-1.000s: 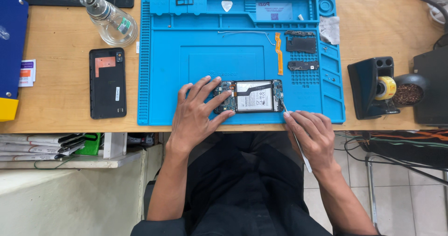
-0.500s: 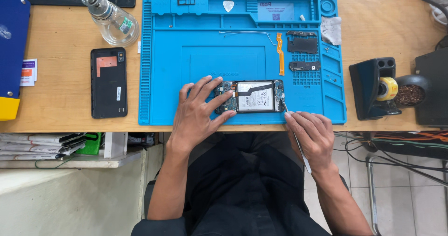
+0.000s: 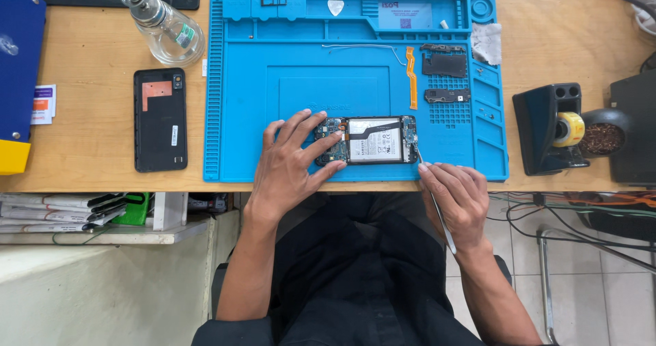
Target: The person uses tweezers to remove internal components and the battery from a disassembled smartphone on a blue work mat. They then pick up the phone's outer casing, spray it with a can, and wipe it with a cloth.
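A rectangular pale blue label (image 3: 406, 15) with a small square code patch is seen in the top tray of the blue mat (image 3: 239, 113). A small white and green label (image 3: 185, 34) is borne on the clear glass bottle (image 3: 164, 28) at the table's upper left. A narrow white sticker (image 3: 175, 135) is fixed upright on the black back cover (image 3: 160, 120). A small white packet (image 3: 44, 104) with an orange and blue patch is laid at the left edge, just beside the blue box (image 3: 17, 65).
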